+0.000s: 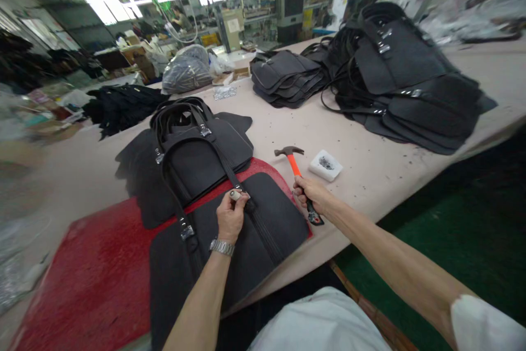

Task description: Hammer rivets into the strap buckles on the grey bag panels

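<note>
My left hand (230,217), with a metal watch (222,247) on its wrist, is closed around a short, pale cylindrical punch (235,195). It presses against a black bag panel (258,230) beside the metal buckle where the handle strap joins. The punch's lower end is hidden by my fingers. To the right, my right hand (311,195) grips a claw hammer (292,162) by its orange and black handle, with the head pointing away from me above the table. The bag panel lies partly on a red board (98,263).
A white dish (325,165) of small dark bits sits right of the hammer. More black panels with handles (230,137) are stacked just beyond the work. Other black bag piles (287,74) lie farther back and at right (431,115). The table edge slopes along the right.
</note>
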Demonstrator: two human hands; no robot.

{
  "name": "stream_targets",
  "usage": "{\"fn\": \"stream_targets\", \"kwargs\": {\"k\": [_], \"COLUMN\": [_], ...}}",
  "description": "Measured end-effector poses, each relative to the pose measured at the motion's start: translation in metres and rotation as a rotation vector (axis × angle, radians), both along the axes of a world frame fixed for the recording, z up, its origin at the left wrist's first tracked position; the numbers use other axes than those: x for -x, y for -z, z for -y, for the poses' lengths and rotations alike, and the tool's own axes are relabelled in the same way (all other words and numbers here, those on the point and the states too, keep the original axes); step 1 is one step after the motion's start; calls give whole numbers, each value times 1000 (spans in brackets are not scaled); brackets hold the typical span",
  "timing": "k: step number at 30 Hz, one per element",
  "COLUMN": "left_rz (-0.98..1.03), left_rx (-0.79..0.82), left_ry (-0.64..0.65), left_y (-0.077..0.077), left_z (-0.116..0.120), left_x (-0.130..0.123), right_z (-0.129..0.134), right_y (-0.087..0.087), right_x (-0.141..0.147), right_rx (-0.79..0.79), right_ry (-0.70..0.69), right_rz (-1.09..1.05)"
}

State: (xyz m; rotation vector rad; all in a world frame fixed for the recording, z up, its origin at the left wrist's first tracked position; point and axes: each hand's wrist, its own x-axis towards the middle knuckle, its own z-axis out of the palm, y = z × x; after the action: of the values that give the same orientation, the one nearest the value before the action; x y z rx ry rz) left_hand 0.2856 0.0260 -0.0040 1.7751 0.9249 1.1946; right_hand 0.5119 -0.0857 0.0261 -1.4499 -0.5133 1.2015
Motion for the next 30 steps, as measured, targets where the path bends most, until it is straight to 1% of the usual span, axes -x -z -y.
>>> {"fn": "stream_targets", "kwargs": {"k": [2, 3, 5, 7, 8, 10, 12, 13, 15, 16, 17, 19, 21, 22, 23, 24, 25, 26, 27, 28, 29, 30], "left_rz": [2, -4, -24, -38, -42, -44, -42, -36, -29, -32, -39, -52, -47, -42, -36, -29, -26, -25, -31, -40, -49, -54], "left_rx": [-24, -40, -68, -84, -86, -85, -78, -73, -71, -76, -85, -105, -114, -114, -109, -102, -94, -87, -86, -88, -93, -98], "left_ry": [79, 106, 145, 150, 145, 130, 131, 136, 141, 138, 130, 111, 108, 115, 125, 133, 140, 143, 141, 135, 129, 126], "left_y": [1, 2, 2, 1, 0, -1, -1, -1, -2, -2, -2, -1, 0, 1, 2, 3, 4, 5, 6, 6, 6, 6], "left_z": [-2, -2, -1, 0, 1, 1, 1, 1, 1, 1, 1, 0, -1, -1, -2, -2, -2, -2, -3, -2, -2, -2], "left_x": [2, 2, 0, -4, -5, -7, -6, -6, -4, -4, -4, -4, -4, -4, -4, -4, -4, -4, -4, -4, -4, -4], "right_z": [5, 9, 19, 29, 34, 43, 48, 50, 52, 53, 53, 55, 57, 57, 57, 57, 57, 57, 57, 57, 57, 57], "right_y": [-21, -34, -61, -81, -86, -88, -83, -81, -84, -88, -94, -104, -106, -103, -98, -93, -90, -91, -95, -103, -114, -126], "right_x": [10, 15, 24, 32, 35, 40, 42, 41, 40, 39, 39, 41, 44, 45, 46, 46, 46, 45, 44, 45, 46, 48], "right_rx": [-64, -114, -251, -372, -401, -368, -245, -178, -96, -103, -144, -278, -397, -418, -402, -351, -285, -225, -191, -204, -257, -337], "right_ry": [21, 23, 6, -41, -72, -153, -261, -323, -400, -387, -340, -167, -16, 3, -25, -94, -193, -282, -328, -318, -248, -133], "right_rz": [87, 192, 520, 931, 1113, 1370, 1552, 1609, 1661, 1665, 1657, 1595, 1515, 1504, 1522, 1561, 1604, 1638, 1654, 1646, 1611, 1550]}}
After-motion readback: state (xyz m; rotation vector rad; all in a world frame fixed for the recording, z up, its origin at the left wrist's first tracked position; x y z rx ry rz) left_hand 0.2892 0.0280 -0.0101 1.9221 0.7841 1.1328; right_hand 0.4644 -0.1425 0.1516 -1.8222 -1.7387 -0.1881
